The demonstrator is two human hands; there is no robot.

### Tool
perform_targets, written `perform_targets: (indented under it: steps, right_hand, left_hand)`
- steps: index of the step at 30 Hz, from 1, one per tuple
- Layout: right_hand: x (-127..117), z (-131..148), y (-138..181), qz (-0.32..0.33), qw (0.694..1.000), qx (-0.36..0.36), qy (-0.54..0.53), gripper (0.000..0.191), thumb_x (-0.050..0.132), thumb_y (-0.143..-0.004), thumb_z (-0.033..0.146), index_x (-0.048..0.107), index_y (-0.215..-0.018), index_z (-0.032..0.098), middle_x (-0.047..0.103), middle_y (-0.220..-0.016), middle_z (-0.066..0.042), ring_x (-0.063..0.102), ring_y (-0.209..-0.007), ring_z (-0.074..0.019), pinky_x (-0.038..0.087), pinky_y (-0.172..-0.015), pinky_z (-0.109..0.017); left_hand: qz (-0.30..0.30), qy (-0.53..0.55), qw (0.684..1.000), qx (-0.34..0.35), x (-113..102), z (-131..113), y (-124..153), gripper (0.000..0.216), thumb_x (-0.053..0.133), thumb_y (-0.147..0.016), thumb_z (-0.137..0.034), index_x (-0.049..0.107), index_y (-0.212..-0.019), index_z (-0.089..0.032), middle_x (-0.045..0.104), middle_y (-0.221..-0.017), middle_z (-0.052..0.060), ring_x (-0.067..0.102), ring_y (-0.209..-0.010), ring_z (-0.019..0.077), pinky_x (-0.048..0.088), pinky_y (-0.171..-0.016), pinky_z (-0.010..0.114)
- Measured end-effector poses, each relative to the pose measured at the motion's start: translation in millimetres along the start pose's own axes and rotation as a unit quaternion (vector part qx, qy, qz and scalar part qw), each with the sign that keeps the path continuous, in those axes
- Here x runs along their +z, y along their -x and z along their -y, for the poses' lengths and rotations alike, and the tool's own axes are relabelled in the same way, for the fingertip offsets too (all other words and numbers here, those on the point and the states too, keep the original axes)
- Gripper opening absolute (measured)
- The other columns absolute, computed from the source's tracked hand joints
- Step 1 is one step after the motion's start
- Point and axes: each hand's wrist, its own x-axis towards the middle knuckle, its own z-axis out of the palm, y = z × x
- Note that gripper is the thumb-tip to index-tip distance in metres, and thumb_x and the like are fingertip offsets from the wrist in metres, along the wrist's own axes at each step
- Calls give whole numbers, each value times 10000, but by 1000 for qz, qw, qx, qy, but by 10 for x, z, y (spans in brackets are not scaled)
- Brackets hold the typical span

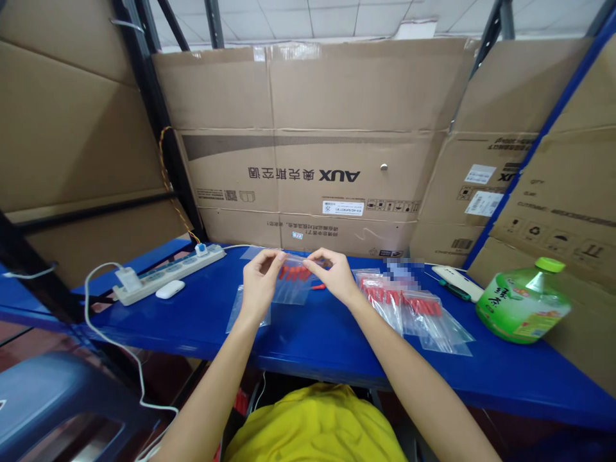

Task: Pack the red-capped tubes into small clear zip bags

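A clear plastic zip bag (291, 292) with several small red pieces in it hangs between my two hands above the blue table. My left hand (260, 277) pinches its top edge at the left corner. At the right corner, my right hand (334, 273) grips the same edge between thumb and fingers. Below my left hand lies another clear bag (235, 313), partly hidden by the wrist. A single red piece (318, 287) shows on the table beside my right hand. To the right rests a pile of clear bags (409, 308) with red pieces inside.
A white power strip (168, 276) with a plugged-in cord and a small white case (170, 289) are at the left. A green bottle (523, 305) stands at the right, near a pale flat object (457, 282). Cardboard panels (308, 154) wall the back of the blue table (308, 350).
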Motion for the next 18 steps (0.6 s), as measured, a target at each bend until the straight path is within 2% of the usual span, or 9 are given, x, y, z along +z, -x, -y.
perform_targets:
  steps: [5,10,18]
  right_hand:
    - [-60,45,-22,21,999,6,-49,313,800,-834,528,735,-796,224,749,-758,-23,683,-681,-195,540,-669,-321]
    - [-119,83,-32,38,998,19,-47,326,799,-833,534,737,-769,221,740,-740,-19,669,-676,-189,525,-655,-314]
    - [-158,88,-38,1,1000,-1,5,323,795,-834,518,741,-730,217,727,-704,-14,626,-635,-177,491,-629,-308]
  left_hand:
    - [-5,-5,1000,-16,19,15,2,242,826,-815,-417,771,-818,-182,728,-812,28,636,-781,173,498,-776,268]
    - [-12,-5,1000,-16,47,13,22,263,821,-815,-442,768,-806,-184,720,-793,24,628,-761,173,493,-754,267]
    - [-32,-2,999,-12,62,-16,45,296,814,-826,-468,743,-803,-182,679,-742,11,593,-701,158,470,-697,262]
